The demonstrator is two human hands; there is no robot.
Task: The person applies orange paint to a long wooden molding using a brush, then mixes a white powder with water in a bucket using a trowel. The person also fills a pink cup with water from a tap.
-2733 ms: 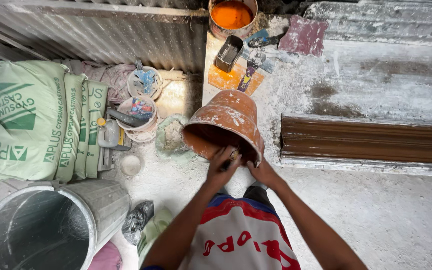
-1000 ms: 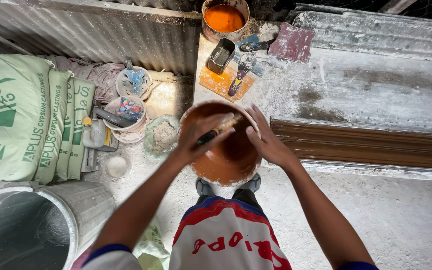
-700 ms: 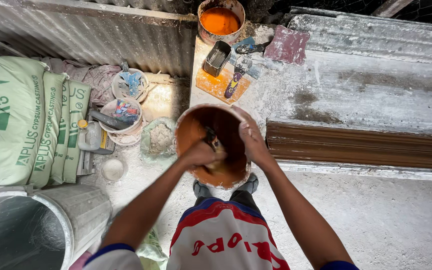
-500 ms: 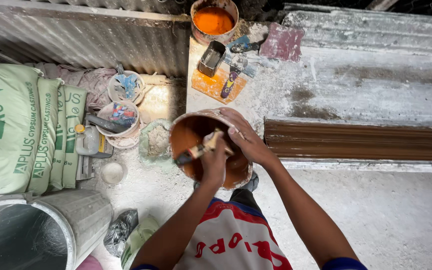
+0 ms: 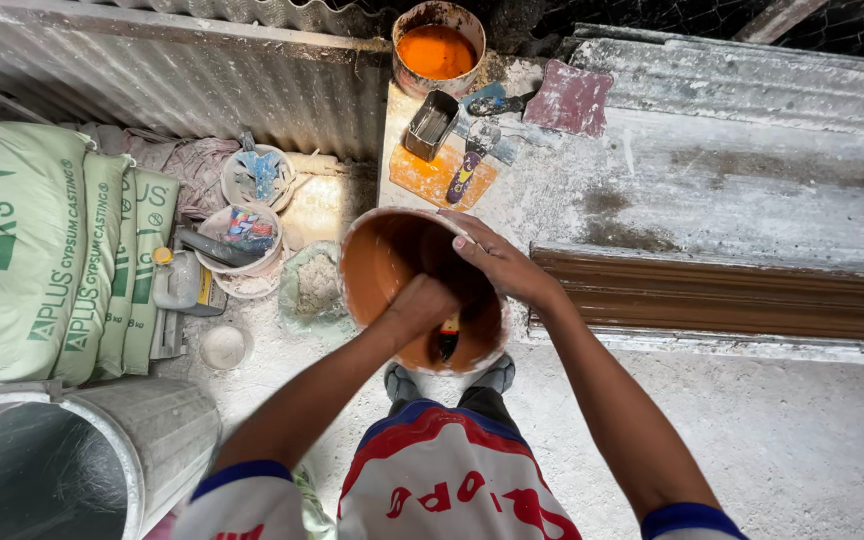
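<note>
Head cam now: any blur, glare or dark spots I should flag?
Head view: left hand is slightly motion-smeared inside the orange pot; right hand on the rim is sharp. Light is soft and even, no hard glare. Top right corner and the grey bin interior fall into deep shadow. Mild wide-angle bending at the edges.

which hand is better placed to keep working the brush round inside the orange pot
The left hand. It is already down inside the orange pot, closed around the brush whose tip sits near the bottom. The right hand lies over the far rim, steadying the pot.
</note>
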